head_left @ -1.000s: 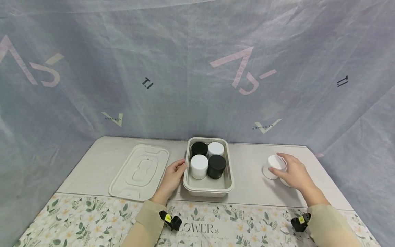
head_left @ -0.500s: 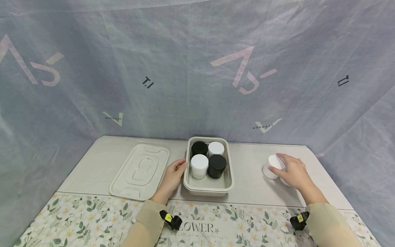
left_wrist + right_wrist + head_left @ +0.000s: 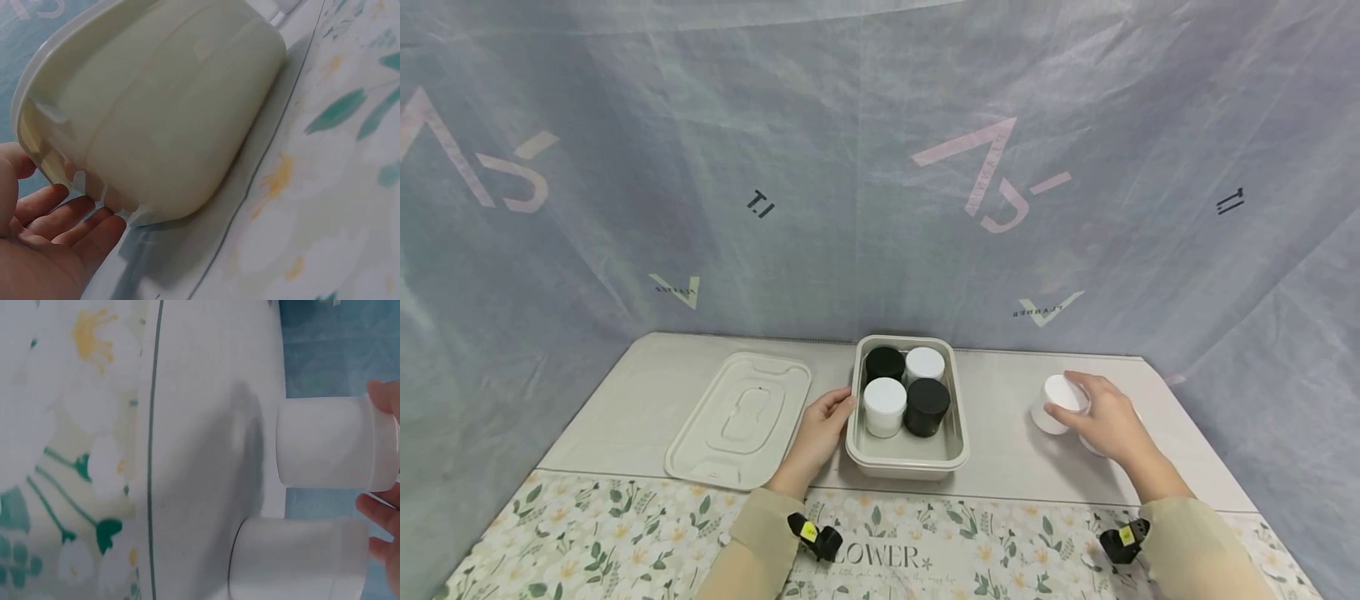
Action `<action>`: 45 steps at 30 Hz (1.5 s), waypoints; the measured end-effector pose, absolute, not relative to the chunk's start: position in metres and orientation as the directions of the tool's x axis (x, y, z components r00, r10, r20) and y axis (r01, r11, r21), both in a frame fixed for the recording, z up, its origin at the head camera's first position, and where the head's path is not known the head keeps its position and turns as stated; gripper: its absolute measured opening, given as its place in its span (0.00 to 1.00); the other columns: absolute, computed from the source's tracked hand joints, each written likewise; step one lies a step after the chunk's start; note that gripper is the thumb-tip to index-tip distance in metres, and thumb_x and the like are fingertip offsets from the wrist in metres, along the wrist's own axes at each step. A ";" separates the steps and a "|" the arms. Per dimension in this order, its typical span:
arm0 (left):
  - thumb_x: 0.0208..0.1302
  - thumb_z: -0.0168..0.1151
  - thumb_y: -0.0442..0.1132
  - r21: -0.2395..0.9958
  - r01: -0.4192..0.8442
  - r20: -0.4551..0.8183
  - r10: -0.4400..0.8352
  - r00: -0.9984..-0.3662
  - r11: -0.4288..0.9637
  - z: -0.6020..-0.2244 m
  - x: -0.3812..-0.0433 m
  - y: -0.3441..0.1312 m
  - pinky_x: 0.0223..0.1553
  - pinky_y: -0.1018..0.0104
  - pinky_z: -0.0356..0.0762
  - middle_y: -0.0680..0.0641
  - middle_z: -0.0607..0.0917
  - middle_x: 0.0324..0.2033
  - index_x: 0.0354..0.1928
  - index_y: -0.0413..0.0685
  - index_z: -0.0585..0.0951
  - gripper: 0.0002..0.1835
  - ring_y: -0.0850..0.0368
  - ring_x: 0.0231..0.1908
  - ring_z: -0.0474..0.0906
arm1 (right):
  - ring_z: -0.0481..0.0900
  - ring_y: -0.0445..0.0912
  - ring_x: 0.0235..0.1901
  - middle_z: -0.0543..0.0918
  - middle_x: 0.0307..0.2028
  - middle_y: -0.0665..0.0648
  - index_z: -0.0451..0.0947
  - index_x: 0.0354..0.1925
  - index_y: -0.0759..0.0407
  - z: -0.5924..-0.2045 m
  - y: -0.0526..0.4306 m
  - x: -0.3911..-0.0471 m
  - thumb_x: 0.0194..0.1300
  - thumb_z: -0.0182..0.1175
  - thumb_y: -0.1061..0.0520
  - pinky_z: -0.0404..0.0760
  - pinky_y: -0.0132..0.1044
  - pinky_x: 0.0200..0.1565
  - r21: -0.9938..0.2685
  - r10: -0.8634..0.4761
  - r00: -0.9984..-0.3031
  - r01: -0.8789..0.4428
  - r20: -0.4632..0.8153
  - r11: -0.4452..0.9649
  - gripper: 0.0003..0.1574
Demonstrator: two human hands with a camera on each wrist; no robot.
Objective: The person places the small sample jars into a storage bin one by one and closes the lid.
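Observation:
In the head view my right hand [image 3: 1108, 421] grips a white lidded jar [image 3: 1048, 414] by its lid, thumb on one side and fingers on the other. The right wrist view shows this jar [image 3: 325, 442] upright, its base seemingly just off the table. A second white jar [image 3: 300, 559] stands beside it, mostly hidden behind the hand in the head view. My left hand [image 3: 823, 429] touches the left side of a cream rectangular container [image 3: 910, 471]. In the left wrist view, its fingers [image 3: 94, 240] rest loosely against the wall below the rim. Two black jars [image 3: 927, 400] and two white jars [image 3: 884, 398] stand inside the container.
A cream lid [image 3: 741, 421] lies flat on the table, left of the container. Floral cloth [image 3: 625, 533] covers the table's near part. A grey-blue fabric curtain [image 3: 820, 167] rises along the back edge and the sides.
My right hand has shifted slightly left with the white jar, which has come away from the second jar. The left hand and the container have stayed put.

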State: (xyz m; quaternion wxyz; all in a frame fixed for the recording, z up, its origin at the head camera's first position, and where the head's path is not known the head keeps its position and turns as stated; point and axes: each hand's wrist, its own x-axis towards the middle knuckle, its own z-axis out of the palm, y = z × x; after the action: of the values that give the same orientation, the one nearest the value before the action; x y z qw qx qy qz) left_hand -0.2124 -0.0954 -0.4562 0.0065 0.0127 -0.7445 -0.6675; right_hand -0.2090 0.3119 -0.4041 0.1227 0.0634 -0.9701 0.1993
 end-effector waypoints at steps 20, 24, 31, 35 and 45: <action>0.70 0.53 0.47 0.993 -0.007 -0.005 -0.014 -1.000 0.119 -0.456 -0.212 -0.096 0.45 0.70 0.78 0.42 0.82 0.50 0.60 0.43 0.74 0.22 0.60 0.46 0.78 | 0.72 0.64 0.53 0.76 0.52 0.70 0.71 0.58 0.67 -0.398 0.277 -0.207 0.52 0.70 0.50 0.71 0.61 0.51 -0.443 -0.150 -0.888 -0.356 0.434 0.823 0.39; 0.70 0.53 0.47 0.993 -0.014 -0.012 -0.014 -1.000 0.119 -0.455 -0.212 -0.096 0.44 0.71 0.78 0.42 0.82 0.50 0.61 0.43 0.73 0.22 0.61 0.46 0.77 | 0.74 0.62 0.52 0.77 0.51 0.68 0.72 0.57 0.66 -0.395 0.271 -0.205 0.51 0.71 0.52 0.73 0.59 0.49 -0.451 -0.155 -0.874 -0.381 0.460 0.807 0.38; 0.70 0.52 0.47 0.994 -0.017 -0.016 -0.007 -1.000 0.112 -0.455 -0.210 -0.096 0.48 0.67 0.79 0.41 0.80 0.52 0.63 0.42 0.71 0.24 0.57 0.49 0.77 | 0.76 0.57 0.48 0.79 0.48 0.64 0.74 0.55 0.64 -0.390 0.258 -0.203 0.48 0.72 0.55 0.73 0.50 0.45 -0.446 -0.164 -0.835 -0.434 0.525 0.783 0.36; 0.70 0.52 0.47 0.992 -0.014 -0.012 -0.013 -1.000 0.128 -0.455 -0.211 -0.096 0.48 0.66 0.79 0.41 0.81 0.52 0.62 0.42 0.72 0.23 0.57 0.50 0.77 | 0.76 0.54 0.49 0.80 0.48 0.61 0.75 0.55 0.62 -0.387 0.251 -0.202 0.46 0.73 0.55 0.72 0.45 0.45 -0.440 -0.174 -0.817 -0.460 0.549 0.771 0.36; 0.70 0.52 0.45 0.993 -0.005 -0.002 -0.023 -1.000 0.119 -0.456 -0.212 -0.095 0.47 0.67 0.79 0.41 0.82 0.50 0.60 0.42 0.74 0.21 0.57 0.48 0.78 | 0.74 0.43 0.45 0.81 0.48 0.57 0.76 0.54 0.59 -0.379 0.234 -0.200 0.44 0.74 0.56 0.71 0.27 0.44 -0.445 -0.191 -0.788 -0.509 0.585 0.737 0.36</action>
State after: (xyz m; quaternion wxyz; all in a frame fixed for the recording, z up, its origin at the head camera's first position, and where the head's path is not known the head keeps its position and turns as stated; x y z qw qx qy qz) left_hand -0.2118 -0.0951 -0.4556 0.0071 0.0094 -0.7478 -0.6638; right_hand -0.1998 0.2338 -0.3792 0.2604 0.1955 -0.8949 0.3053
